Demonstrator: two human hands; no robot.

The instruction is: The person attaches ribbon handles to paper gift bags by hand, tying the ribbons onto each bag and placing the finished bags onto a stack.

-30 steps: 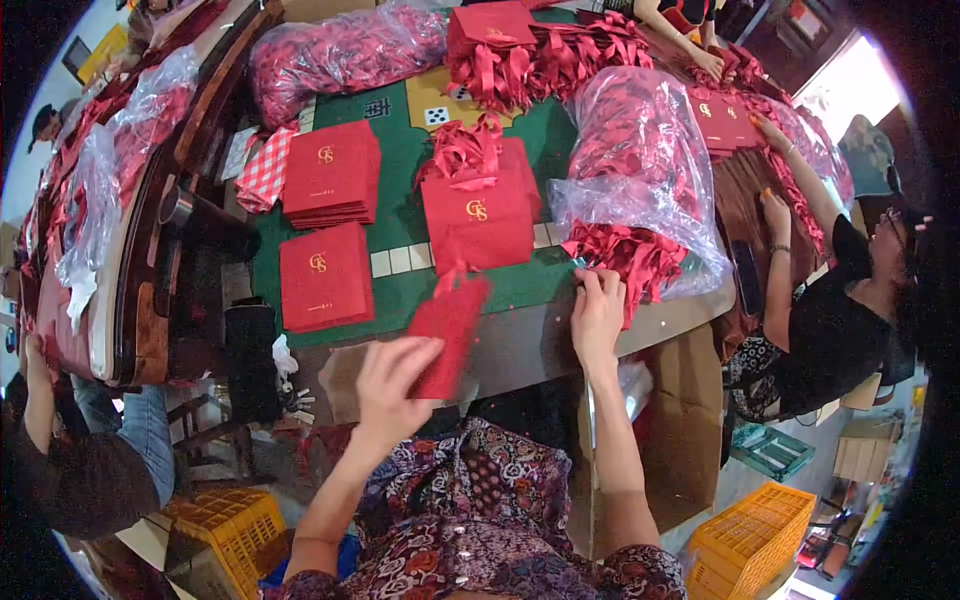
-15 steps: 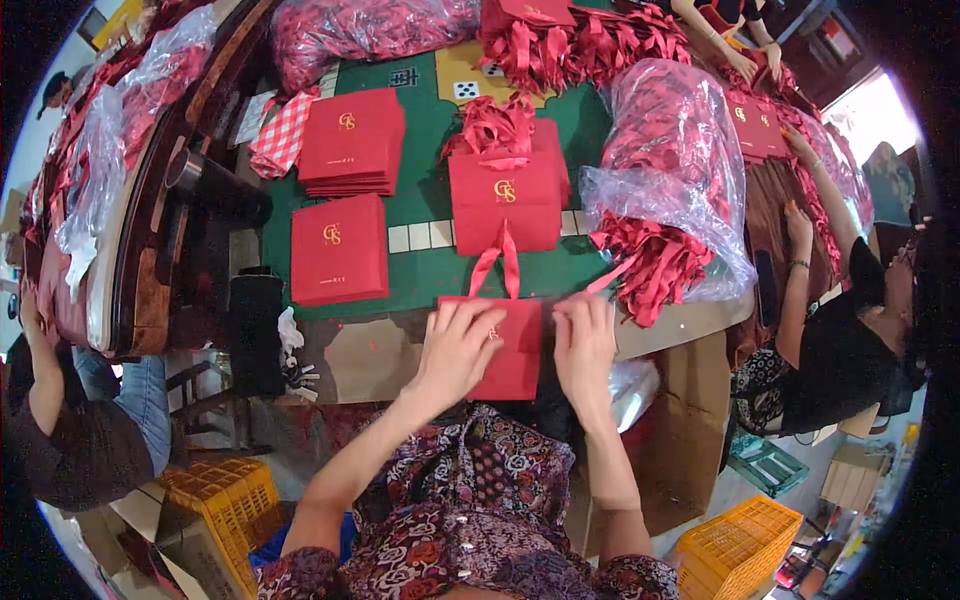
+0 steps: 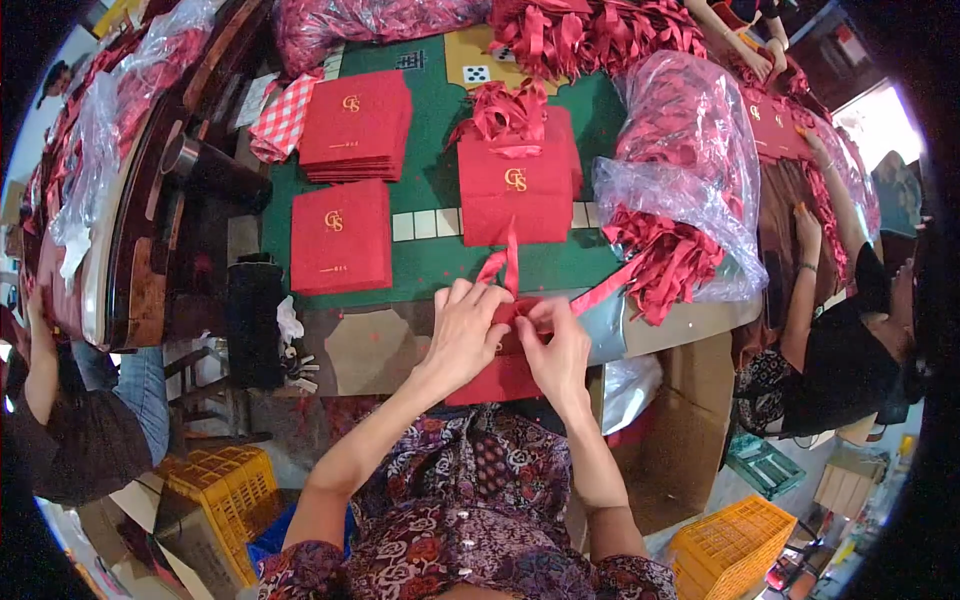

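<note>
A small red paper bag (image 3: 492, 385) lies at the table's near edge in front of me. My left hand (image 3: 462, 335) is closed on its upper part, fingers bent over the top edge. Beside it, my right hand (image 3: 555, 352) pinches the end of a red ribbon (image 3: 600, 291) at the bag's top edge. That ribbon runs back to the ribbon bundle (image 3: 665, 255) spilling from a clear plastic bag. Another red ribbon loop (image 3: 512, 262) rises from behind my left fingers. My fingers hide the bag's top edge and the ribbon's tip.
Farther off lies a pile of red bags with ribbon handles (image 3: 515, 205). Two stacks of flat red bags (image 3: 340, 240) are at the left on the green table (image 3: 425, 275). A dark cup (image 3: 215, 170) stands left; yellow crates (image 3: 735, 545) sit below. Co-workers are on both sides.
My right hand has moved left to the bag's top edge, drawing the ribbon from the bundle with it. My left hand stays on the bag, its fingers now higher at the edge.
</note>
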